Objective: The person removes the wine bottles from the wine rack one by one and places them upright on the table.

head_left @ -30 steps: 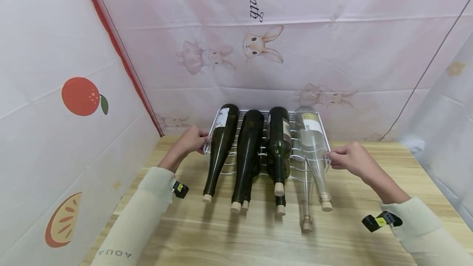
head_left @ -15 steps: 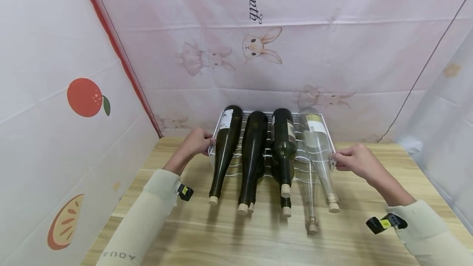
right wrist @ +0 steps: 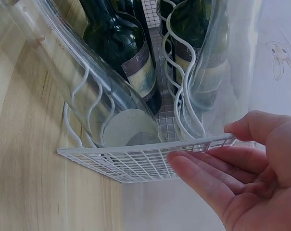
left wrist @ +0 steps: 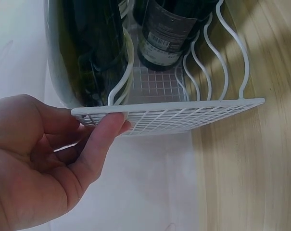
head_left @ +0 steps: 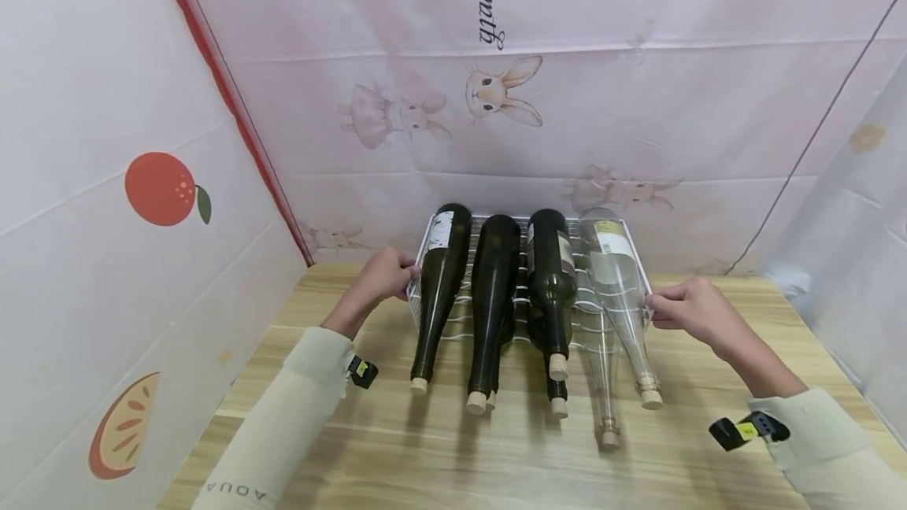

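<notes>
A white wire wine rack [head_left: 639, 266] stands near the back wall, loaded with corked bottles in two tiers, necks toward me. Its upper tier carries a dark bottle with a white label [head_left: 441, 282], a plain dark bottle [head_left: 494, 297], a broad-shouldered dark bottle [head_left: 553, 290] and a clear bottle [head_left: 623, 321]. Another clear bottle [head_left: 605, 384] lies below, beside partly hidden dark ones. My left hand [head_left: 383, 274] pinches the rack's left side near the top; the mesh side panel [left wrist: 169, 115] shows in the left wrist view. On the opposite side, my right hand [right wrist: 260, 168] grips the upper edge.
The rack rests on a wood-grain table [head_left: 453, 471]. A pink printed curtain [head_left: 425, 14] hangs close behind it. White printed sheets [head_left: 64, 274] border the left and right sides. Bottle necks stick out past the rack's front.
The rack with its bottles has shifted slightly to the right across the table, and both hands have moved along with it. Their grips look the same.
</notes>
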Action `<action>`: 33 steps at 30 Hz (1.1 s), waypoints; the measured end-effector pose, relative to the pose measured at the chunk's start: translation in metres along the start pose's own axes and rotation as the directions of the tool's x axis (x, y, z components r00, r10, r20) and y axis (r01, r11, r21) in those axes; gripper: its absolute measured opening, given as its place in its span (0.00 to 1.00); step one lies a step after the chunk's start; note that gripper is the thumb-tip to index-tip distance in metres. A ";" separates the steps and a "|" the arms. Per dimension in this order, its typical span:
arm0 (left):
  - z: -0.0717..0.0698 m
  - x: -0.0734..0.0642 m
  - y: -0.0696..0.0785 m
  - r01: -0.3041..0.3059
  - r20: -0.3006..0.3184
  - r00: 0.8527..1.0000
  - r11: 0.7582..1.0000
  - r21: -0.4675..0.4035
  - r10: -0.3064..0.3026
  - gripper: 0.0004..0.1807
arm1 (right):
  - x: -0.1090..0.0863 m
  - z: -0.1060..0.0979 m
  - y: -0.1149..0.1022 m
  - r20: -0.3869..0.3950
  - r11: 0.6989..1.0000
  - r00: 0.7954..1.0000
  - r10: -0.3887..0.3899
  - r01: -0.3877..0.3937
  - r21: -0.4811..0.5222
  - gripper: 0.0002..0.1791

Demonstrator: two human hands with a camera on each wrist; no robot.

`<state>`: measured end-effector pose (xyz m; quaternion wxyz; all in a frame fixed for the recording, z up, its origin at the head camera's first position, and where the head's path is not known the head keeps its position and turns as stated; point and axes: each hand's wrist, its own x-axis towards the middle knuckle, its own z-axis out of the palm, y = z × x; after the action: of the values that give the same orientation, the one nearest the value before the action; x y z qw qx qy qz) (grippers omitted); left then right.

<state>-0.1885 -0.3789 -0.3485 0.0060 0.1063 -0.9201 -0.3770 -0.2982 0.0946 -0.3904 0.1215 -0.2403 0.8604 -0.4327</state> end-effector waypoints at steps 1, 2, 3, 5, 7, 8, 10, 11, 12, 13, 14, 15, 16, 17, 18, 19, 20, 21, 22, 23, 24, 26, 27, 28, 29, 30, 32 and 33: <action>0.000 0.000 0.000 0.000 0.001 1.000 1.000 0.001 0.000 0.13 | 0.000 0.000 0.000 -0.001 1.000 1.000 0.000 0.000 0.000 0.23; 0.000 0.001 0.000 -0.001 0.002 1.000 1.000 0.004 0.001 0.14 | 0.000 0.000 0.000 -0.001 1.000 1.000 0.000 0.000 -0.001 0.23; -0.001 0.001 0.000 -0.004 0.004 1.000 1.000 0.011 0.004 0.14 | 0.000 0.000 0.000 -0.002 1.000 1.000 0.000 0.000 -0.001 0.23; 0.000 0.002 -0.001 -0.004 0.000 1.000 1.000 0.019 0.004 0.14 | -0.001 0.000 0.000 -0.003 1.000 1.000 0.001 -0.001 -0.001 0.23; 0.001 0.002 -0.001 -0.004 -0.004 1.000 1.000 0.030 0.005 0.14 | -0.001 0.000 0.000 -0.007 1.000 1.000 0.002 -0.002 -0.004 0.23; 0.001 0.002 -0.001 -0.006 -0.006 1.000 0.999 0.036 0.006 0.14 | -0.001 0.000 0.000 -0.008 1.000 1.000 0.002 -0.002 -0.005 0.23; 0.001 0.001 -0.001 -0.001 -0.013 1.000 0.999 0.041 0.002 0.14 | -0.001 0.001 0.000 -0.012 1.000 1.000 0.003 -0.003 -0.004 0.23; 0.001 0.001 -0.001 0.000 -0.015 1.000 0.999 0.042 0.001 0.14 | -0.001 0.001 0.000 -0.013 1.000 1.000 0.004 -0.004 -0.004 0.23; 0.002 0.000 0.000 0.001 -0.017 1.000 0.999 0.046 0.000 0.14 | -0.001 0.001 0.000 -0.015 1.000 1.000 0.004 -0.004 -0.005 0.23; 0.002 0.000 0.000 0.001 -0.020 1.000 0.999 0.050 0.000 0.14 | -0.001 0.001 0.000 -0.016 1.000 1.000 0.005 -0.005 -0.006 0.23; 0.002 0.000 0.000 0.004 -0.023 1.000 0.999 0.054 -0.002 0.14 | -0.001 0.001 0.000 -0.017 1.000 1.000 0.006 -0.006 -0.006 0.23; 0.002 0.000 0.000 0.005 -0.025 1.000 0.998 0.059 -0.004 0.14 | -0.001 0.001 0.001 -0.018 1.000 1.000 0.007 -0.007 -0.005 0.24; 0.002 0.000 0.001 0.003 -0.027 1.000 0.998 0.067 -0.001 0.14 | -0.001 0.002 0.001 -0.018 1.000 1.000 0.008 -0.008 -0.005 0.24; 0.002 0.000 0.001 -0.001 -0.027 1.000 0.997 0.072 0.003 0.14 | -0.002 0.002 0.001 -0.018 1.000 1.000 0.008 -0.009 -0.005 0.24; 0.002 0.001 0.001 -0.004 -0.026 1.000 0.997 0.077 0.006 0.14 | -0.002 0.002 0.001 -0.020 1.000 1.000 0.008 -0.008 -0.006 0.24; 0.002 0.001 0.001 -0.007 -0.026 1.000 0.997 0.079 0.009 0.14 | -0.002 0.002 0.001 -0.019 1.000 1.000 0.008 -0.008 -0.007 0.24; 0.002 0.001 0.001 -0.007 -0.024 1.000 0.997 0.076 0.008 0.14 | -0.002 0.002 0.001 -0.020 1.000 1.000 0.007 -0.007 -0.008 0.24; 0.002 0.001 0.001 -0.005 -0.023 1.000 0.998 0.068 0.007 0.14 | -0.002 0.002 0.001 -0.021 1.000 1.000 0.006 -0.007 -0.009 0.24; 0.001 0.002 0.001 -0.007 -0.020 1.000 0.998 0.062 0.008 0.14 | -0.003 0.002 0.001 -0.021 1.000 1.000 0.004 -0.004 -0.011 0.24; 0.001 0.002 0.001 -0.005 -0.017 1.000 0.999 0.052 0.006 0.14 | -0.003 0.002 0.001 -0.023 1.000 1.000 0.004 -0.004 -0.016 0.24; 0.001 0.002 0.000 -0.002 -0.016 1.000 0.999 0.042 0.002 0.14 | -0.003 0.002 0.002 -0.027 1.000 1.000 0.002 -0.003 -0.026 0.25; 0.000 0.002 0.000 -0.001 -0.016 1.000 1.000 0.030 0.001 0.14 | -0.004 0.003 0.002 -0.034 0.999 0.999 -0.002 0.000 -0.046 0.26; 0.000 0.002 0.000 -0.002 -0.017 1.000 1.000 0.028 0.003 0.13 | -0.004 0.003 0.002 -0.037 0.999 0.999 -0.005 0.003 -0.054 0.26; 0.000 0.002 0.000 -0.007 -0.015 1.000 1.000 0.030 0.007 0.14 | -0.005 0.004 0.002 -0.040 0.998 0.999 -0.008 0.005 -0.064 0.27; 0.000 0.002 -0.001 -0.004 -0.015 1.000 1.000 0.023 0.005 0.13 | -0.005 0.004 0.002 -0.045 0.997 0.999 -0.012 0.008 -0.074 0.27; 0.000 0.002 -0.001 -0.005 -0.013 1.000 1.000 0.018 0.005 0.13 | -0.006 0.005 0.002 -0.049 0.996 0.999 -0.018 0.014 -0.083 0.27; 0.000 0.002 -0.001 -0.006 -0.007 1.000 1.000 0.008 0.006 0.13 | -0.006 0.006 0.003 -0.053 0.995 0.998 -0.030 0.025 -0.092 0.27; 0.000 0.002 -0.001 -0.004 -0.005 1.000 1.000 0.003 0.004 0.14 | -0.007 0.007 0.004 -0.055 0.995 0.998 -0.036 0.030 -0.095 0.27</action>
<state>-0.1900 -0.3804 -0.3495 0.0089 0.1053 -0.9208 -0.3754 -0.2907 0.0954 -0.3975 0.0786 -0.2476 0.8788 -0.4003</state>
